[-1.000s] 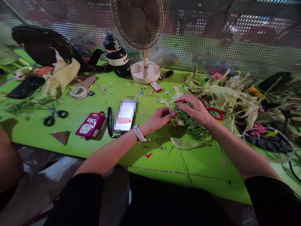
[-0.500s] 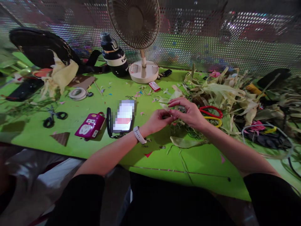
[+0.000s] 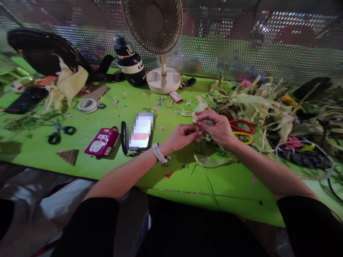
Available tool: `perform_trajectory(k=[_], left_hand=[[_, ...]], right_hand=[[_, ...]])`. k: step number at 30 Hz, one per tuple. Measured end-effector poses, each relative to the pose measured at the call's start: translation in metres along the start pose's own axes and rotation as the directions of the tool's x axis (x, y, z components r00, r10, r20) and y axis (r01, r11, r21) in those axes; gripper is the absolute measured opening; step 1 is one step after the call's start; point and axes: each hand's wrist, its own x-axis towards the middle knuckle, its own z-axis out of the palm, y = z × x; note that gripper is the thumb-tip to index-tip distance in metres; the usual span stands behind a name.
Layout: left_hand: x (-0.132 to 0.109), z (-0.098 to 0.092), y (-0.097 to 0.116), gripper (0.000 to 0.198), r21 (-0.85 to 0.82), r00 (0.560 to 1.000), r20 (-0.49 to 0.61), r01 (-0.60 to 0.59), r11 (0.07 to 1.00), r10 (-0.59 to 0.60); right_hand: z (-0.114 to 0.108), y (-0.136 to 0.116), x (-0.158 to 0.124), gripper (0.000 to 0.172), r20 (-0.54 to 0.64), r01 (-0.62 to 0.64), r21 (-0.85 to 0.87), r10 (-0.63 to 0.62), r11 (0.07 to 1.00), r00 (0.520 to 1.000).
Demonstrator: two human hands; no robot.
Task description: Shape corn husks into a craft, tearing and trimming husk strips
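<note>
My right hand (image 3: 217, 129) pinches a small pale piece of corn husk (image 3: 194, 117) between thumb and forefinger. Close against it, my left hand (image 3: 184, 137), with a white watch band at the wrist, has its fingertips pressed together; whatever is between them is too small to make out. A loose corn husk strip (image 3: 214, 161) lies flat on the green table (image 3: 171, 189) just below the hands. Red-handled scissors (image 3: 242, 125) and a yellow handle loop (image 3: 243, 137) show beyond my right wrist, partly covered. Green scraps lie under the right hand.
A heap of dry husks (image 3: 252, 103) spreads at the right. A phone (image 3: 140, 132), a purple case (image 3: 102, 142) and black scissors (image 3: 60, 132) lie at the left. Behind stand a fan (image 3: 163, 80) and a black bottle (image 3: 131, 67), near a black bag (image 3: 45, 50).
The right fingertips have shifted slightly, and the pale husk piece now shows more plainly above them. My left hand stays close by, its fingers a little straighter.
</note>
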Motion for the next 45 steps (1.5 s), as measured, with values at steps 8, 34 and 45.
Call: perform_trajectory(k=[8, 34, 45], left_hand=[[-0.003, 0.002, -0.002, 0.033, -0.070, 0.995, 0.094, 0.032, 0.997, -0.025], [0.000, -0.004, -0.002, 0.031, -0.112, 0.994, 0.041, 0.106, 0.988, -0.102], [-0.002, 0.002, -0.003, 0.025, -0.039, 0.992, 0.113, 0.068, 0.997, -0.063]], right_hand=[[0.000, 0.001, 0.002, 0.040, 0.049, -0.080, -0.041, 0.082, 0.996, 0.995], [-0.025, 0.003, 0.018, 0.052, 0.348, -0.222, -0.116, 0.249, 0.968, 0.904], [-0.001, 0.003, 0.006, 0.031, 0.156, -0.140, 0.059, 0.130, 0.988, 0.979]])
